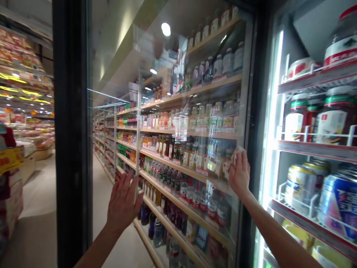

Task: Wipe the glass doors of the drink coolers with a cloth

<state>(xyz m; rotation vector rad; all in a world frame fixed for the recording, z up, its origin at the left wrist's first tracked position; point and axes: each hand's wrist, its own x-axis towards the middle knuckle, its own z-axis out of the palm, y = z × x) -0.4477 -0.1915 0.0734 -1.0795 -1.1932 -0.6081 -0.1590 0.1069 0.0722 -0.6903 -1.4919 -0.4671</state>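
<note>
In front of me stands a glass cooler door (173,163) with a dark frame, and shelves of bottles show in and through its pane. My left hand (124,199) is raised with its fingers spread, palm towards the lower left of the glass; whether it touches the pane I cannot tell. Over by the pane's right edge, my right hand (241,173) presses a pale, crumpled cloth (236,153) to the glass. Most of the cloth is hidden under the fingers.
To the right is a lit cooler with jars (333,117) and cans (338,203) on wire-fronted shelves (318,147). Beyond the door's dark left frame (74,149) lie an aisle floor (41,193) and a yellow sign (11,159) at the far left.
</note>
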